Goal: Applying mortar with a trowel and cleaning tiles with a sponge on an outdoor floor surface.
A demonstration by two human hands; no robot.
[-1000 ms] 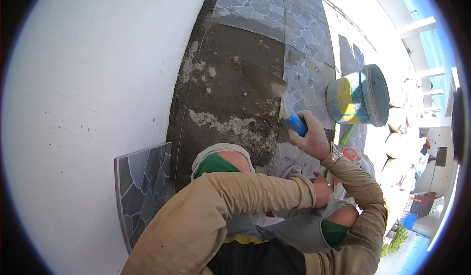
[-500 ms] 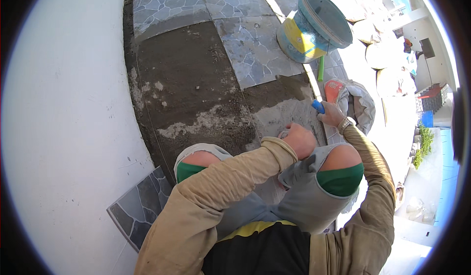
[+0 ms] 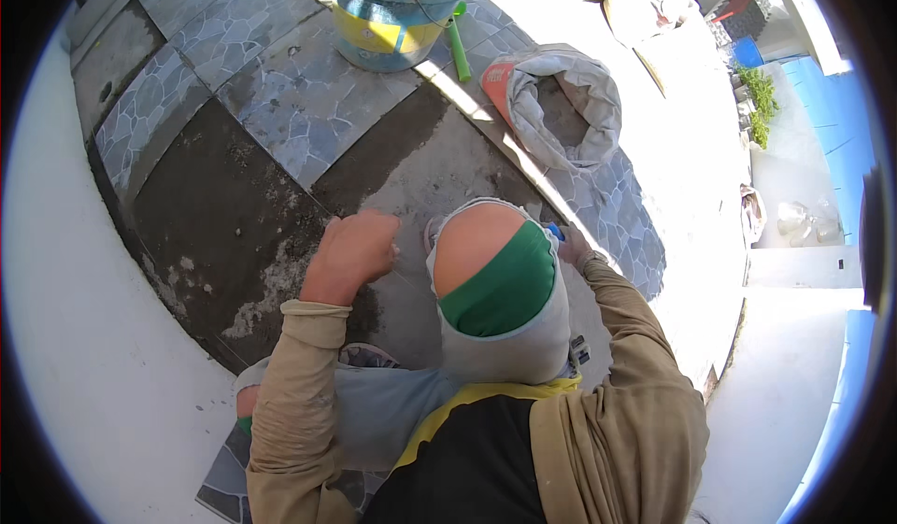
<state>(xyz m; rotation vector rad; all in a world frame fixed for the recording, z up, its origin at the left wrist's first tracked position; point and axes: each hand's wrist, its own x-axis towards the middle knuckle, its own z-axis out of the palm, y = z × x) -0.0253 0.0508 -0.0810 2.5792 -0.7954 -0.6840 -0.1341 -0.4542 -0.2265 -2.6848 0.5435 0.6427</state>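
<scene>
My left hand [image 3: 353, 251] is raised over the bare floor bed, its fingers curled into a fist; whatever may be inside is hidden. Beyond my bent knee, my right hand [image 3: 575, 247] is closed round a blue handle [image 3: 555, 232]. The rest of that tool is hidden by the knee. Below the hands lies dark damp mortar [image 3: 224, 216] with paler grey, dry-looking mortar [image 3: 444, 164] alongside. Stone-patterned tiles [image 3: 290, 104] border the bed on its far side.
A blue bucket [image 3: 388, 34] with a yellow band stands on the far tiles, a green handle [image 3: 459, 52] beside it. An open, rolled-down sack [image 3: 584, 141] sits to the right. A white wall [image 3: 93, 337] runs along the left. A loose tile [image 3: 224, 477] lies near my left elbow.
My view has swung to the right. My left hand has moved away from my right hand and lifted. The right hand with the blue handle is now partly behind my knee.
</scene>
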